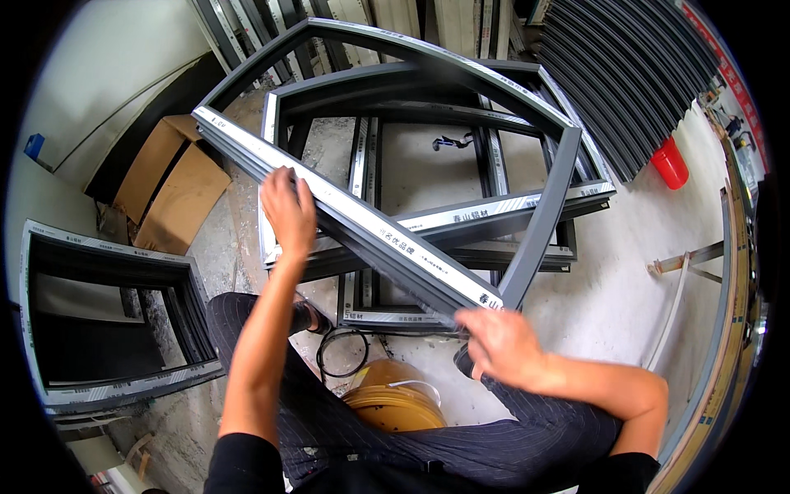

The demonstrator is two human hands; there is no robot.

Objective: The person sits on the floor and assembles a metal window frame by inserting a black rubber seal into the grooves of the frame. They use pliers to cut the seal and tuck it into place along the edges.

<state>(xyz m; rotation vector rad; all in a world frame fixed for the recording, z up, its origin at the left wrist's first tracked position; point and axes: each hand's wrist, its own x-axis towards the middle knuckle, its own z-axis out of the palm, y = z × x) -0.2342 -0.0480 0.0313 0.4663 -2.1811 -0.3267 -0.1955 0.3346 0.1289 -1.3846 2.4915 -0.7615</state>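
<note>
A dark grey metal window frame point(354, 201), with printed white protective film along its near rail, lies tilted across the others in front of me. My left hand point(288, 212) is closed over the near rail, left of its middle, fingertips on the top face. At the rail's right-hand corner is my right hand point(500, 347), slightly blurred, its fingers curled together. A faint, smeared streak runs along the rail's lower side toward those fingers; what they pinch, if anything, cannot be made out. Beneath lies a second grey frame point(485, 212), turned at another angle.
Another frame point(115, 389) stands at my left, near a cardboard box point(177, 177). Between my legs is a yellow bucket point(393, 395), beside a black cable loop point(319, 354). Dark profiles point(625, 74) stack at the far right by a red bucket point(671, 163). More profiles lean at the back.
</note>
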